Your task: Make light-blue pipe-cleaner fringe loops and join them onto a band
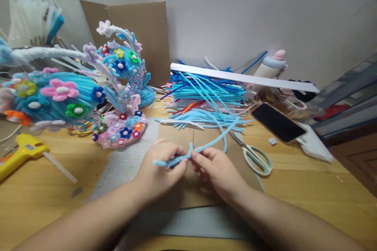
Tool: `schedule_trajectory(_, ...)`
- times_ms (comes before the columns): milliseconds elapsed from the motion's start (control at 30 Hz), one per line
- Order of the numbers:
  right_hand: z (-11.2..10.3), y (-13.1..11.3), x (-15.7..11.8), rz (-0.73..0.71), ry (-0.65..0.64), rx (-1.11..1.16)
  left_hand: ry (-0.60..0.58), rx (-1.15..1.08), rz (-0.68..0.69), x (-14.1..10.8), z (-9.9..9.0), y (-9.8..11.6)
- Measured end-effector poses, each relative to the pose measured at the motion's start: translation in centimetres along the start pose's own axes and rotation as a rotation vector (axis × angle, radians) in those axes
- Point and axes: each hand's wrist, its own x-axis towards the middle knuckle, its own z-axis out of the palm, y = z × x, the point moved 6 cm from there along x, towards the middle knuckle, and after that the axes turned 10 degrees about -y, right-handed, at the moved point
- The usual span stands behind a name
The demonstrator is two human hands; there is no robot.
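Presently, light-blue pipe cleaners (173, 161) pinched by left hand (160, 166) and right hand (217, 168), inside near edge of desk (318, 188); twist might be loosened by slackened grip.

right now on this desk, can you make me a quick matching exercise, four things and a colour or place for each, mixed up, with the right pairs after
Things:
1. phone
2. twisted stem
3. glue gun
4. scissors

Colour or place:
A. yellow, near the left edge of the view
B. pale green at one end
C. black front, facing up
D. held by the left hand and the right hand

Right pairs: 1-C, 2-D, 3-A, 4-B
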Motion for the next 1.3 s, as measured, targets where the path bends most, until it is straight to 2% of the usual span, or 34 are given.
schedule_trajectory(67, 0.6, 0.5, -0.1, 0.058, -0.041, 0.196, -0.019, 0.141, 0.148, -0.3, 0.1, 0.9)
schedule_trajectory(167, 1.1, 0.8, -0.1, 0.095, -0.101, 0.376, -0.093, 0.303, 0.251, -0.7, 0.3, 1.7)
schedule_trajectory(267, 0.8, 0.7, -0.1, 0.062, -0.082, 0.371, -0.153, 0.372, 0.277, -0.7, 0.6, 1.9)
schedule_trajectory(333, 0.5, 0.5, 0.0, 0.023, -0.064, 0.307, -0.128, 0.328, 0.26, -0.7, 0.5, 1.9)
schedule_trajectory(433, 0.1, -0.2, 0.0, -0.047, -0.021, 0.182, -0.063, 0.149, 0.152, -0.5, 0.4, 1.4)
schedule_trajectory(500, 0.0, -0.6, 0.0, -0.098, 0.009, 0.121, -0.045, -0.002, 0.011, -0.4, 0.5, 0.6)
schedule_trajectory(633, -0.1, -1.0, 0.0, -0.2, 0.032, 0.102, -0.096, -0.427, -0.317, -0.4, 1.6, -1.4)
schedule_trajectory(700, -0.2, -1.3, 0.1, -0.241, 0.035, 0.055, -0.118, -0.66, -0.425, -0.5, 2.3, -2.1)
schedule_trajectory(800, -0.3, -1.8, 0.2, -0.33, 0.023, -0.067, -0.136, -0.879, -0.5, -0.4, 2.9, -2.5)
schedule_trajectory(900, -0.3, -2.0, 0.3, -0.389, -0.007, -0.116, -0.179, -0.963, -0.516, -0.3, 3.2, -2.4)
schedule_trajectory(1000, -0.1, -1.0, 0.7, -0.274, -0.063, 0.08, -0.163, -0.792, -0.44, -0.1, 2.7, -2.0)
schedule_trajectory(1133, 0.9, 0.5, 0.8, -0.009, -0.174, 0.517, -0.058, -0.27, -0.185, 0.1, 1.3, -0.9)
schedule_trajectory(1233, 1.1, 0.8, 0.5, 0.122, -0.204, 0.619, -0.039, -0.01, 0.023, 0.0, 1.2, 0.0)
schedule_trajectory(1300, 1.2, 1.1, 0.3, 0.219, -0.254, 0.607, -0.052, 0.092, 0.1, -0.1, 1.3, 0.3)
